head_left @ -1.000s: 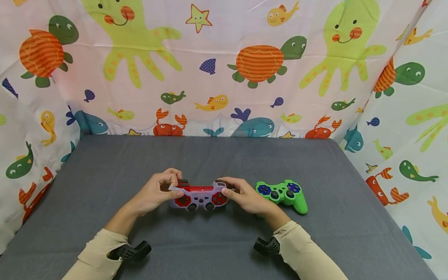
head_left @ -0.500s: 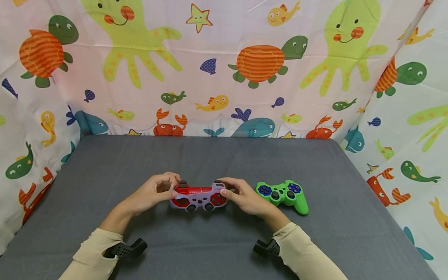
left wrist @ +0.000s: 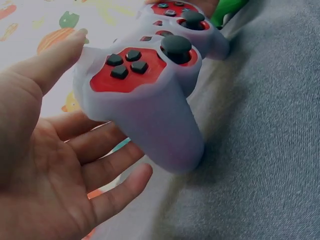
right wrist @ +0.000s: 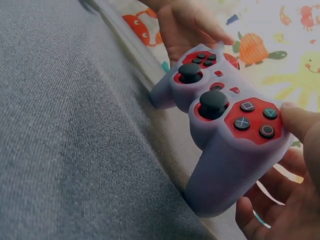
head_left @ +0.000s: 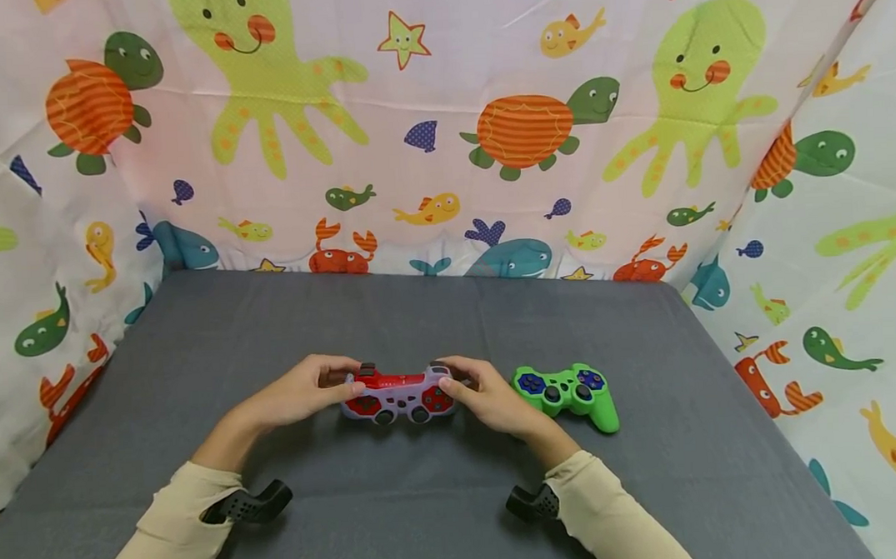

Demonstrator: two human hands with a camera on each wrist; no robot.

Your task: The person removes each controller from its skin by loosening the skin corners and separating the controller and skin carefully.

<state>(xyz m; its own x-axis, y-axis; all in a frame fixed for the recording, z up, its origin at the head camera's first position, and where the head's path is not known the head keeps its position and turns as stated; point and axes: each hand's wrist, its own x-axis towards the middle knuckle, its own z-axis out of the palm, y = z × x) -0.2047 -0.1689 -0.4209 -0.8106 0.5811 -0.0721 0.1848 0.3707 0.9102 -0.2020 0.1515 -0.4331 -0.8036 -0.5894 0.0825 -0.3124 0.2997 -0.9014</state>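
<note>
A red game controller [head_left: 396, 396] in a translucent lilac silicone cover stands tilted on the grey tabletop [head_left: 419, 314], propped on its handles. My left hand [head_left: 306, 392] holds its left end, thumb [left wrist: 47, 62] on the cover's upper edge and fingers [left wrist: 107, 172] spread behind the handle. My right hand [head_left: 491, 397] holds the right end, thumb [right wrist: 302, 122] beside the face buttons and fingers behind. The same controller [left wrist: 150, 95] fills the left wrist view, and in the right wrist view the controller [right wrist: 225, 130] shows with the left hand [right wrist: 187, 25] behind it.
A green controller [head_left: 569, 393] with blue button pads lies just right of my right hand. A sea-animal print cloth [head_left: 441, 130] walls in the back and both sides of the table. Black wrist mounts [head_left: 251, 505] sit at both cuffs.
My left hand had pinched and lifted the cover's upper left edge. Now that edge lies flat on the controller and the thumb rests on it. The right hand has hardly moved.
</note>
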